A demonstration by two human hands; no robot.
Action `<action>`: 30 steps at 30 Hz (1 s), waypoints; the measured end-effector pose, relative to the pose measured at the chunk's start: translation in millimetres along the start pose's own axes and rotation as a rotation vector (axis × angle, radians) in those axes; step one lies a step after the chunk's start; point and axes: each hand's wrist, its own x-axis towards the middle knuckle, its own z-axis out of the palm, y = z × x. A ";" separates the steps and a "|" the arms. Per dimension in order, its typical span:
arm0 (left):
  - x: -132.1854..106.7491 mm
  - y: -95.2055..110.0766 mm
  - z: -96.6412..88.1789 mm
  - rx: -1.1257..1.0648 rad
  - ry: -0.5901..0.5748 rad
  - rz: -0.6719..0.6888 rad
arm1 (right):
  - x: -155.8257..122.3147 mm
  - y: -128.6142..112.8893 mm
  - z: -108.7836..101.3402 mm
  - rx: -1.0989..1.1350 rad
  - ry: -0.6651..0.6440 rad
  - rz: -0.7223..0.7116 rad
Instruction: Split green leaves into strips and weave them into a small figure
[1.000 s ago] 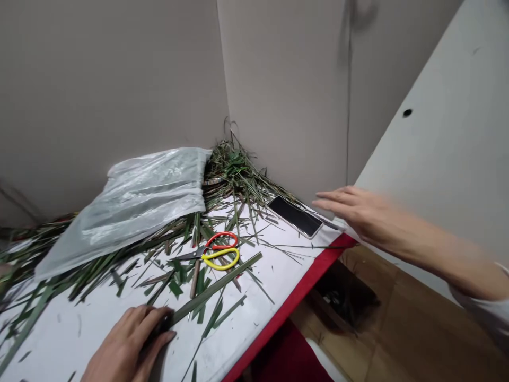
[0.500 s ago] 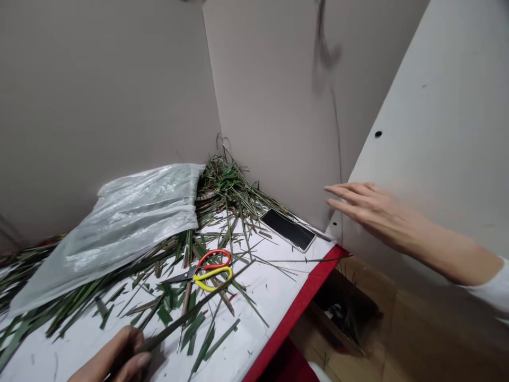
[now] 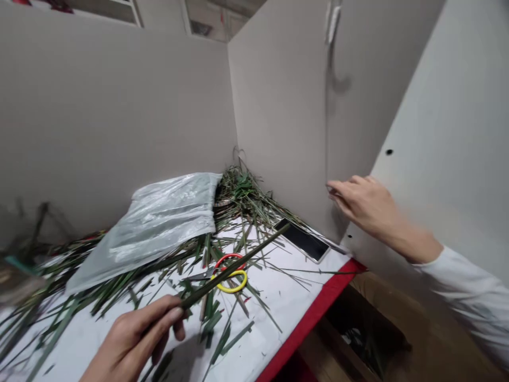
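Along the left of the white tabletop (image 3: 274, 313), cut green leaf strips (image 3: 51, 281) are lying scattered, partly covered by a clear plastic bag (image 3: 159, 223). At lower left, the left hand (image 3: 131, 339) is closing its thumb and fingers around the end of a long, narrow green strip (image 3: 234, 260), which is rising diagonally rightward and crossing above a pair of scissors (image 3: 231, 284) with red and yellow handles. Further right, a black-screened smartphone (image 3: 302, 241) is lying near the corner, beside a partition panel (image 3: 286, 122). At far right, the right hand (image 3: 368, 204) is hovering open, fingers loosely curved, holding nothing, just beside the panel.
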 end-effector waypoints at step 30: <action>2.0 31.5 -3.5 -0.397 -0.156 -0.240 | -58.4 -114.5 -26.3 1.510 -0.069 0.592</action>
